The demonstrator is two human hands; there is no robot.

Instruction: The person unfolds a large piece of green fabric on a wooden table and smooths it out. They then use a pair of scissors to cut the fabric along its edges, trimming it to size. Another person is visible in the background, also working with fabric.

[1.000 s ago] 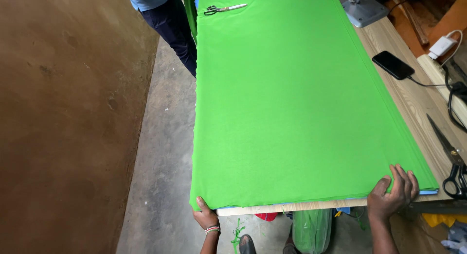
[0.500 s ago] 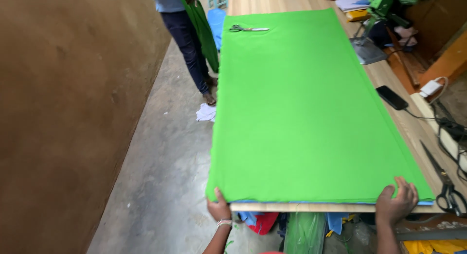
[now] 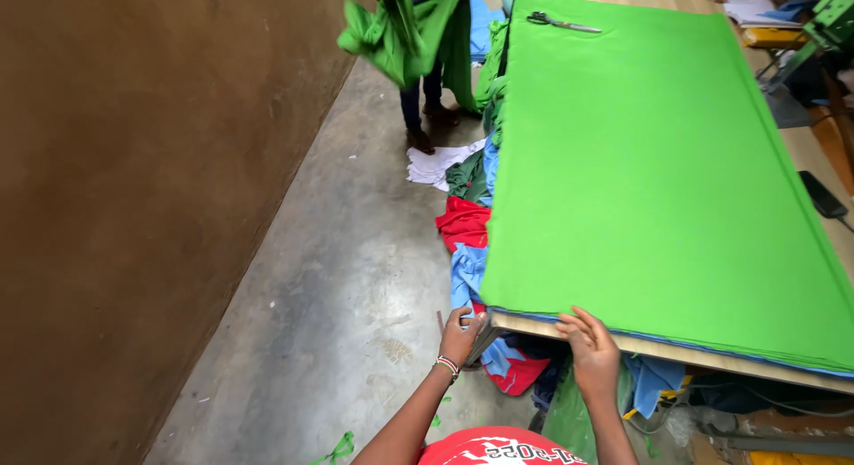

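Left hand (image 3: 460, 334) is pinching the table's (image 3: 569, 328) near-left corner; right hand (image 3: 591, 351) is resting open on floppy green fabric (image 3: 658, 162), probably easiest grabbed along its edge.

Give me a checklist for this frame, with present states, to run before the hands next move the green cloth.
1. Left hand at the table corner, by the cloth corner: ok.
2. Right hand on the near cloth edge: ok, fingers lie on it; a pinch cannot be told.
3. Cloth flat on the table: ok, no folds visible.
4. Cloth free of loose things: not ok, scissors lie on its far end.
5. Phone off the cloth: ok, on bare wood at the right.
6. Floor beside the table free of clutter: not ok, scraps are piled there, and another person stands near.
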